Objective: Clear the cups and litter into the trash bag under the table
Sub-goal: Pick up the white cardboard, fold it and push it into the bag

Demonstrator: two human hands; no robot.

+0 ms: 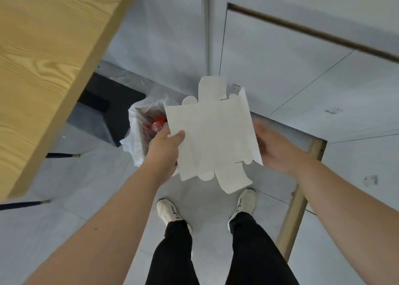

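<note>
left hand [166, 143]: thumb clamped on top of the left edge of a flattened white cardboard box blank [212, 133], the rest of the fingers tucked underneath, so it's properly pinching the sheet.

right hand [275, 147]: sits at the right edge of the same sheet, palm turned in toward it, fingers [262, 131] spread loose. It's blurry there, and honestly can't tell whether it's gripping the card or just next to it.

cardboard: unfolded flat with the tabs and flaps sticking out all round, held roughly level in the air above the floor, between both hands.

trash bag: thin translucent white plastic trash bag [135, 131] on the grey tiled floor [97, 189], mouth open, just left of and below the left hand. Some red litter [158, 123] is visible inside.

counter: light wood-grain counter [47, 54] fills the upper left; the bag sits beside its edge, near a dark block [108, 110] underneath.

person: standing, black trousers [254, 250] and white sneakers [167, 210], right under the sheet.
</note>
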